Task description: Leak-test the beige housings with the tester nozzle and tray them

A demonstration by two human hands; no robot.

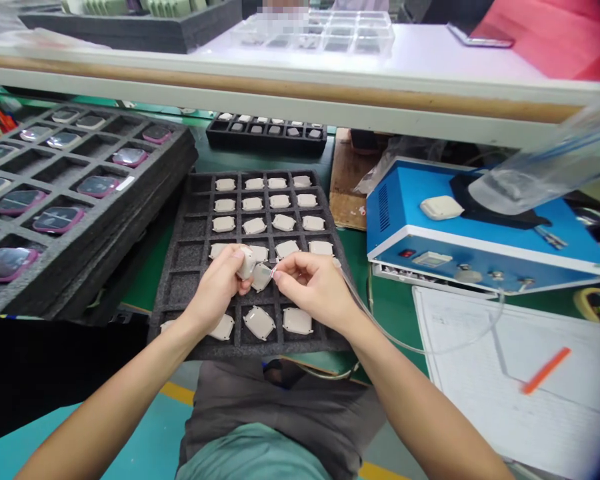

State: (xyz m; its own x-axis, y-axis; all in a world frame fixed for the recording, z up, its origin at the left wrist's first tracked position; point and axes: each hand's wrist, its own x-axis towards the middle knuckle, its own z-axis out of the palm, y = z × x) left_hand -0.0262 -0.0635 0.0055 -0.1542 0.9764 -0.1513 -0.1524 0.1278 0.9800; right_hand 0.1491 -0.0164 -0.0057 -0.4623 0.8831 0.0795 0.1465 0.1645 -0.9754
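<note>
My left hand [217, 280] is closed on a small beige plastic casing [247, 263], held tilted above the foam tray. My right hand [313, 283] pinches a slim pale tip [273, 273] just right of that casing. A clear tube [405, 343] runs from the blue machine [455, 227] to behind my right hand; whether it joins the tip is hidden. Another beige casing [262, 277] lies below the tip. Under both hands, the dark foam tray [187, 257] holds rows of similar beige casings, and its left column has bare slots.
Stacked foam trays [145, 193] with purple-rimmed pieces stand at left. A smaller black tray [267, 141] sits behind. One casing [441, 207] rests on the machine. Papers [470, 333] with an orange strip [546, 371] lie at right. A shelf [280, 90] crosses above the bench.
</note>
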